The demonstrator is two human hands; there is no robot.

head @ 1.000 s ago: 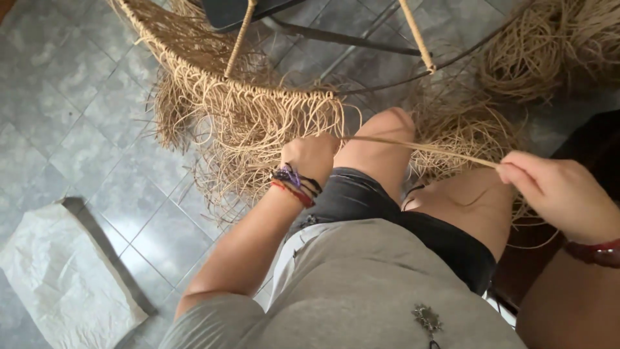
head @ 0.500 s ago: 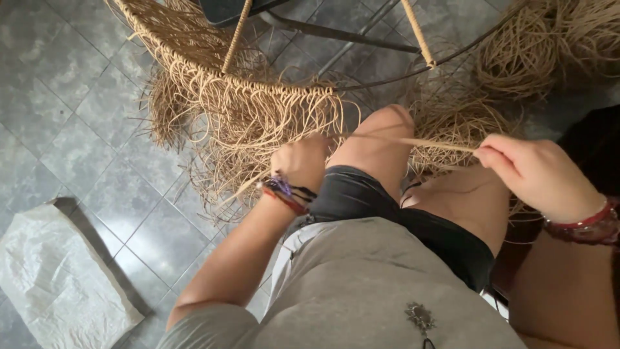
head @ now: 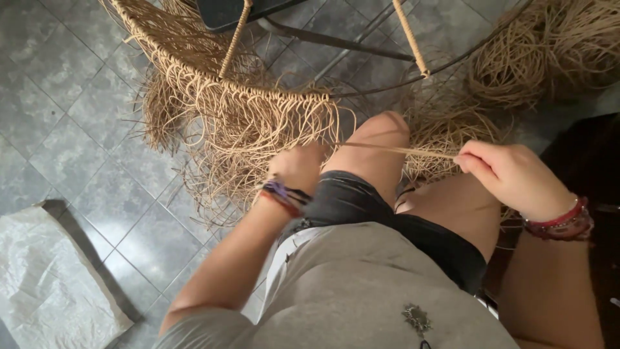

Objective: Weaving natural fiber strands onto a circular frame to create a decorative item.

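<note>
A curved metal frame [head: 361, 87] is partly woven with tan cord, and a fringe of loose cord ends [head: 258, 123] hangs from its rim. My left hand [head: 298, 167] reaches into that fringe beside my raised knee, fingers closed among the strands. My right hand [head: 510, 174] pinches one taut tan cord [head: 394, 150] that stretches left across my knee toward the frame. Both wrists wear bracelets.
A loose heap of tan cord [head: 549, 45] lies at the upper right, with more cord [head: 445, 129] behind my knee. A crumpled white sack [head: 48, 284] rests on the grey tiled floor [head: 71, 129] at the lower left. A dark seat [head: 229, 10] sits above the frame.
My right hand has drawn the cord leftward, closer to my knee. The left hand stays in the fringe.
</note>
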